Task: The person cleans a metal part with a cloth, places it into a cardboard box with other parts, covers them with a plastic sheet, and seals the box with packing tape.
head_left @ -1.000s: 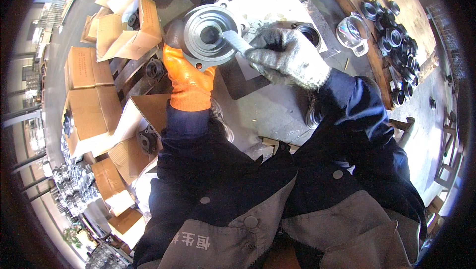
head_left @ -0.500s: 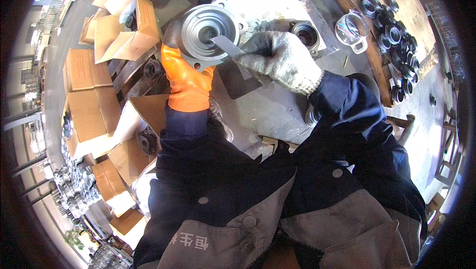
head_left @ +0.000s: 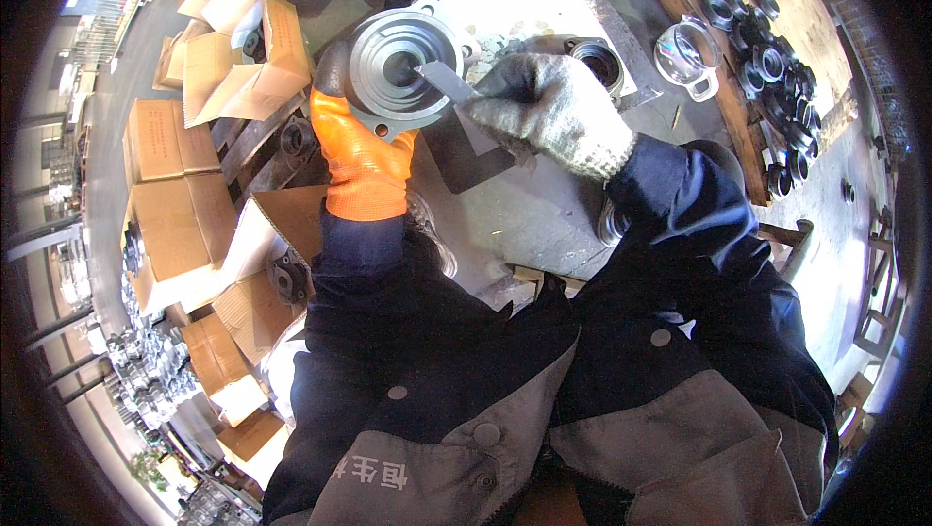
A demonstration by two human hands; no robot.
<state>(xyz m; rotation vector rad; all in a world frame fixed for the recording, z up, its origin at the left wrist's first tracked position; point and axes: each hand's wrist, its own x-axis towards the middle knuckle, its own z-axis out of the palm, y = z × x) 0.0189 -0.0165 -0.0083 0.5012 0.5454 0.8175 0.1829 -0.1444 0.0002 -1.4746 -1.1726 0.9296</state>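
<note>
My left hand [head_left: 364,152], in an orange glove with a dark palm, grips a round grey metal housing [head_left: 369,70] from its left and near side. Stepped rings lead down to a dark central bore, and lugs with bolt holes stick out from the rim. In a pale knitted glove, my right hand [head_left: 553,114] pinches a flat metal strip [head_left: 447,82], perhaps a blade or scraper. The strip's tip reaches over the housing's right inner rings; whether it touches them I cannot tell. A second flanged housing [head_left: 594,62] lies beyond my right hand, partly hidden by it.
Opened cardboard boxes [head_left: 180,143] stand along the left, some with metal parts inside. A white sheet [head_left: 524,7] lies on the work surface ahead. To its right is a clear plastic jug [head_left: 685,55]. Several dark rings [head_left: 769,64] crowd a wooden board at far right.
The housing and my left hand have shifted slightly left. The strip remains over the housing's inner rings, and my right hand has turned a little.
</note>
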